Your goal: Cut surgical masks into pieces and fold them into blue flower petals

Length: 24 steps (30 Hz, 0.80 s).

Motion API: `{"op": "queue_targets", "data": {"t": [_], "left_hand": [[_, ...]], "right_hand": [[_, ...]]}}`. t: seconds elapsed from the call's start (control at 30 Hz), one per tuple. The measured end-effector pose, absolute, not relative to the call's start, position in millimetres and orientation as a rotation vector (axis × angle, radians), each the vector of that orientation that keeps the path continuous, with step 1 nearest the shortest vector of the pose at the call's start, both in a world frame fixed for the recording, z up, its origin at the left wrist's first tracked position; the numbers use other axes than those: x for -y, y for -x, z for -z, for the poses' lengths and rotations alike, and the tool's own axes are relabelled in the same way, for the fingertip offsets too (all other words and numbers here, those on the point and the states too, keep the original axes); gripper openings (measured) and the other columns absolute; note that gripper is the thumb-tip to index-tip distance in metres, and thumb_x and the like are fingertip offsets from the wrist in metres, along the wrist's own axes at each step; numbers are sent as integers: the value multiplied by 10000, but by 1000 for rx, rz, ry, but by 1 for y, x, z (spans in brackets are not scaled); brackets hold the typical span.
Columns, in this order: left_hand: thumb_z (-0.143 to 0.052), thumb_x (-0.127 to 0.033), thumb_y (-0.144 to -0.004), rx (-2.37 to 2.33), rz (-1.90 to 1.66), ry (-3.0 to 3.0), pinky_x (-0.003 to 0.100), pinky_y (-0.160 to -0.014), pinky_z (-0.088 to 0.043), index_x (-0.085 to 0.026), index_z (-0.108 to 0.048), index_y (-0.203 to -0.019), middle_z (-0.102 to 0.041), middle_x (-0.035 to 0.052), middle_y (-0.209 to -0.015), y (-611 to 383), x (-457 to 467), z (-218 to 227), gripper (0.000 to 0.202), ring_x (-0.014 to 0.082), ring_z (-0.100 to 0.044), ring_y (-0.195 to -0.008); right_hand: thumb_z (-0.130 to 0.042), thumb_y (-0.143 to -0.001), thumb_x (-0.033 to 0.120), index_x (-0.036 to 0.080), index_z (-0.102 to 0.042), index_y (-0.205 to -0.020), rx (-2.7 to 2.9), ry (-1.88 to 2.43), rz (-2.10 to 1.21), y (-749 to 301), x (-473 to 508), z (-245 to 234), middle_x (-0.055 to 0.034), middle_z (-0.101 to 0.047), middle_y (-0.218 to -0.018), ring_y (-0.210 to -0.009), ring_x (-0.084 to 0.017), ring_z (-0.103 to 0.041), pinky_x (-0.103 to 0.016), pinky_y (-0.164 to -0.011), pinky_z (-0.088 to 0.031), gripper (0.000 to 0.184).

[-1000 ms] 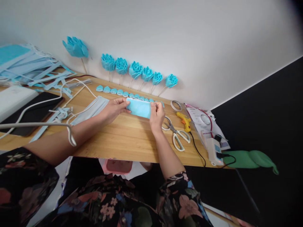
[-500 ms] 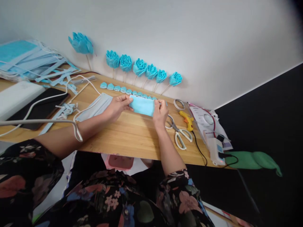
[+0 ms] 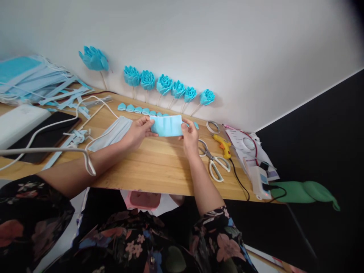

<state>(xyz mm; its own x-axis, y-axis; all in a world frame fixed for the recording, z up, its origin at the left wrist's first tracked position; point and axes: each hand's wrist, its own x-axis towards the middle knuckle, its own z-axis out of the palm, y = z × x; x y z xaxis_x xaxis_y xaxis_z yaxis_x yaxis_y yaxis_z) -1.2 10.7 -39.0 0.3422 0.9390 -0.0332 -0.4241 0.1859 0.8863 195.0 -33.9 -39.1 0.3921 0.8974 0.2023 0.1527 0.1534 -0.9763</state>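
I am watching the table (image 3: 153, 163) and looking first at what is crowding the work. Scissors (image 3: 213, 161) are lying at 4 o'clock from the right hand (image 3: 190, 135), a glue gun (image 3: 222, 145) at 3 o'clock and a tape ring (image 3: 212, 127) at 2 o'clock, all near it but not touching. A mask (image 3: 112, 132) is lying flat at 9 o'clock, just beside the left hand (image 3: 139, 131), with its loops trailing toward a dark phone (image 3: 42, 136). I am counting seven roses (image 3: 164, 83) leaning on the wall at 12 o'clock, one pair of scissors and one glue gun. A row of petals (image 3: 138, 109) is running below the roses. Seven are showing left of the cloth (image 3: 167, 126) and one is peeking out at its right end, while the cloth is hiding whatever lies between. Both hands are holding that cloth just above the table, in front of the petal row: the left fingers are pinching its left edge and the right thumb and fingers are pinching its right edge. Half a second ago it was sitting lower and slanting down to the right. Now it is being held level and facing me, with its pleats showing.
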Motion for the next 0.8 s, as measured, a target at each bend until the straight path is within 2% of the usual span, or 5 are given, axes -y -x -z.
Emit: {"op": "queue_targets", "data": {"t": [0.13, 0.27, 0.4, 0.53, 0.8], "left_hand": [[-686, -245, -881, -679, -1151, -851, 264, -660, -598, -175, -501, -803, -617, -26, -704, 4, -14, 32, 212, 107, -645, -631], [-669, -240, -896, -612, -1185, -810, 282, -710, -606, -177, -509, -834, -637, -18, -732, 3, -15, 28, 182, 118, -669, -675], [-678, -261, -897, -528, -1113, -848, 286, -717, -611, -177, -519, -842, -654, -6, -768, 0, -8, 29, 188, 129, -680, -713], [-720, -283, -873, -510, -1038, -895, 284, -718, -617, -177, -534, -846, -634, -14, -758, -4, -3, 34, 216, 126, -675, -714], [-794, -358, -805, -530, -1119, -918, 281, -706, -624, -186, -521, -846, -637, -22, -806, -3, -8, 37, 325, 120, -663, -724]], "right_hand": [[-733, -679, 670, 261, -601, -1154, 1007, 1177, -1055, -194, 33, 36, 5, -657, -876, -745, -124, -613, -230, -610, -529, 640], [-840, -608, 578, 265, -628, -1129, 988, 1147, -1265, -189, 37, 34, -13, -684, -1028, -834, -137, -620, -215, -556, -529, 643], [-878, -590, 485, 218, -674, -904, 1039, 1140, -1313, -178, 39, 40, 5, -673, -867, -748, -119, -583, -204, -499, -459, 460], [-872, -584, 484, 197, -596, -672, 980, 1201, -1178, -172, 37, 47, 52, -565, -610, -542, -75, -470, -220, -468, -389, 408], [-842, -627, 452, 201, -572, -639, 748, 1049, -1016, -179, 36, 41, 44, -564, -661, -647, -80, -512, -182, -495, -390, 369]]}}
